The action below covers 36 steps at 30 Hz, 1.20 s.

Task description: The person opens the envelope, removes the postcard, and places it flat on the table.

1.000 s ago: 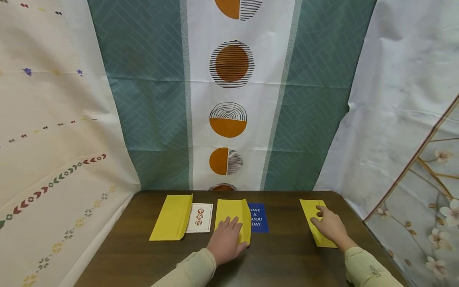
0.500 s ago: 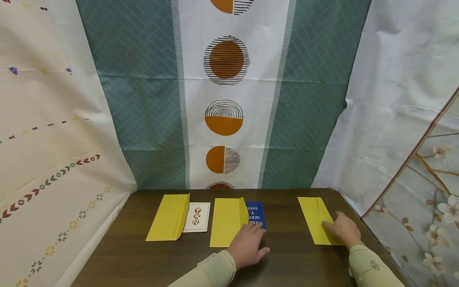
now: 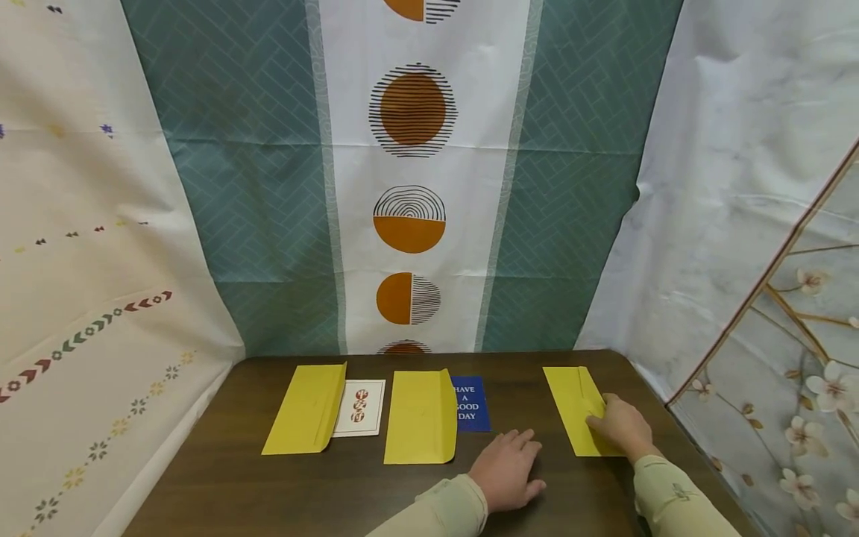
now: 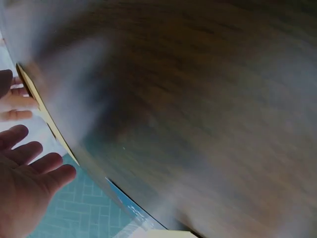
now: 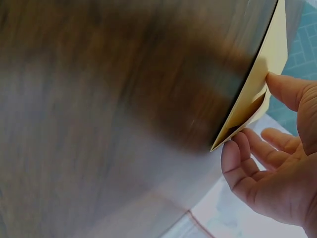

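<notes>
At the right of the table lies a yellow envelope (image 3: 569,403). My right hand (image 3: 624,426) holds its right side, thumb on the upper face and curled fingers at the edge. In the right wrist view this envelope (image 5: 273,47) gapes slightly along that edge. My left hand (image 3: 506,471), fingers extended, is low over the table between a blue card (image 3: 473,405) lettered "HAVE A GOOD DAY" and the held envelope; it holds nothing. The blue card is partly covered by the middle yellow envelope (image 3: 412,418). Farther left, another yellow envelope (image 3: 302,412) overlaps a white card (image 3: 360,409) with red characters.
The dark wooden table (image 3: 221,477) meets a green and white patterned curtain (image 3: 268,224) at the back. Pale cloth (image 3: 80,298) hangs on the left, and flowered cloth (image 3: 792,358) borders the right edge.
My left hand has left the middle envelope and moved right, past the blue card. My right hand has shifted from above the right envelope's face to its right edge and taken hold there.
</notes>
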Motion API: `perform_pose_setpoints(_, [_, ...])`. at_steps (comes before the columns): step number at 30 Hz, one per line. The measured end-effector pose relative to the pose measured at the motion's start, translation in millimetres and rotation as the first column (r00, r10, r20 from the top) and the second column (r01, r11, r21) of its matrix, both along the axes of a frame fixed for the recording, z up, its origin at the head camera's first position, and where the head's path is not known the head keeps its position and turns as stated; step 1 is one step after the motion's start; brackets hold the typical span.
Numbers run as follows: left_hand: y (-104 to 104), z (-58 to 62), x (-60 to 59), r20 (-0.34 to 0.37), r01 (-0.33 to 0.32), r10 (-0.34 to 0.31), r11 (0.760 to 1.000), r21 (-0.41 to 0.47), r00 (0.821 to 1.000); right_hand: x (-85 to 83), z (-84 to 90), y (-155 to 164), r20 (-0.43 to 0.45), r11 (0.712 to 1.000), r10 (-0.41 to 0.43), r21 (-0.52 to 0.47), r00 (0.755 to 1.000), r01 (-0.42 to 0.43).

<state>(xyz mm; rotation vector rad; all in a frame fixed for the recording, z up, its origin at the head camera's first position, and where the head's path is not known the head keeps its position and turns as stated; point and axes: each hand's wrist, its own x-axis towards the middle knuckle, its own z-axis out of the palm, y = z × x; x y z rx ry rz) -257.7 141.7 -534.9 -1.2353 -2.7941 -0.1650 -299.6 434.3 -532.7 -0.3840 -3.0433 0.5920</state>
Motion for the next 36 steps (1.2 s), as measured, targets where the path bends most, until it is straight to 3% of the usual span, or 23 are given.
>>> perform_pose_setpoints(8, [18, -15.9, -2.0, 0.115, -0.058, 0.055, 0.998, 0.026, 0.992, -2.8, -3.0, -8, -0.017, 1.000, 0.001, -0.017, 1.000, -0.001])
perform_pose_setpoints(15, [28, -22.9, 0.5, 0.183, -0.109, 0.105, 0.994, 0.011, 0.977, -4.6, -1.8, -14, -0.015, 0.990, -0.014, -0.137, 1.000, 0.011])
perform_pose_setpoints(23, [26, -28.2, -1.0, 0.178, -0.095, 0.089, 0.995, 0.027, 0.980, -9.3, -4.1, -55, -0.024, 0.989, 0.006, -0.144, 1.000, -0.010])
perform_pose_setpoints(30, [23, -32.3, -1.3, 0.154, -0.099, 0.101, 0.995, -0.019, 0.983, -13.0, -5.8, -96, -0.024, 0.989, 0.027, -0.147, 0.999, -0.030])
perform_pose_setpoints(36, [21, -27.1, 0.0, 0.187, -0.101, 0.107, 0.994, -0.042, 0.977, -13.0, -5.5, -110, -0.022, 0.993, 0.008, -0.122, 1.000, -0.011])
